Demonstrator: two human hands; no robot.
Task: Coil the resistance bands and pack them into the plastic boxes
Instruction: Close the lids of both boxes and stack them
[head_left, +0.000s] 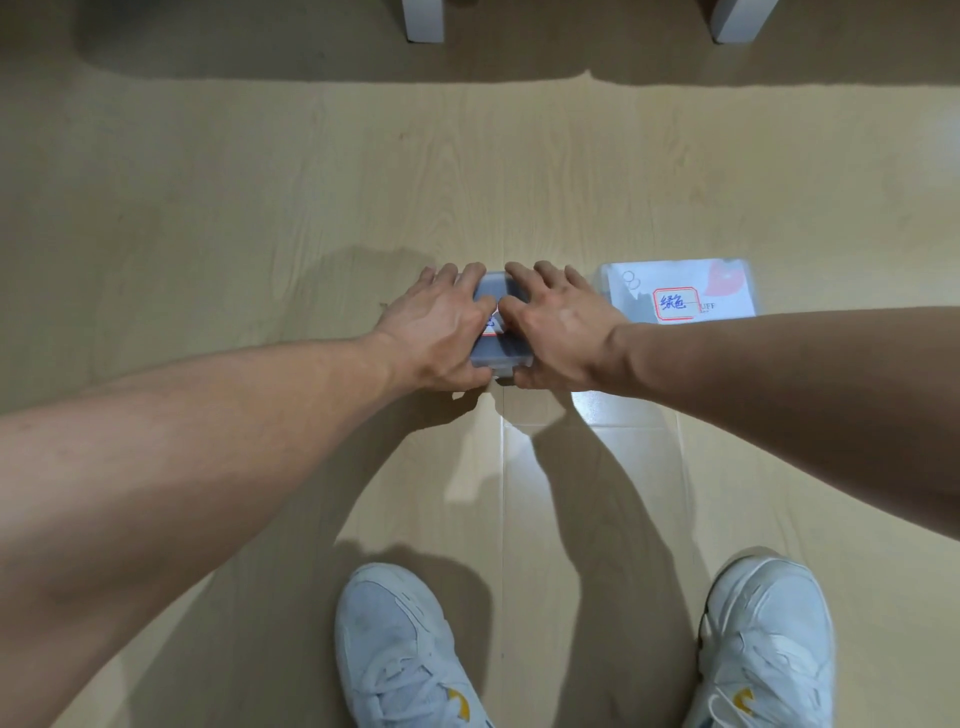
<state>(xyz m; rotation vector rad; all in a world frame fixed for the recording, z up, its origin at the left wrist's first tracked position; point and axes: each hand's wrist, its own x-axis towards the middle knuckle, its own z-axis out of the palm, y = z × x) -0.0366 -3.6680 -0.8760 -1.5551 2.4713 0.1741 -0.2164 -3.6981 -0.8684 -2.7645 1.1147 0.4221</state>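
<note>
A small clear plastic box (497, 356) with dark contents and a red-bordered label lies on the wooden floor at the centre. Both my hands cover its lid. My left hand (436, 327) reaches its fingers over the far edge and sets its thumb against the near edge. My right hand (558, 325) grips the box's right half the same way. A second clear plastic box (680, 293), closed, lies just to the right, with a red-bordered label in blue writing and something red inside. No loose resistance band shows.
Two white furniture legs (423, 21) (737, 21) stand at the far edge of the floor. My white shoes (400, 649) (769, 639) are planted near the bottom of the view, on either side of the boxes' line.
</note>
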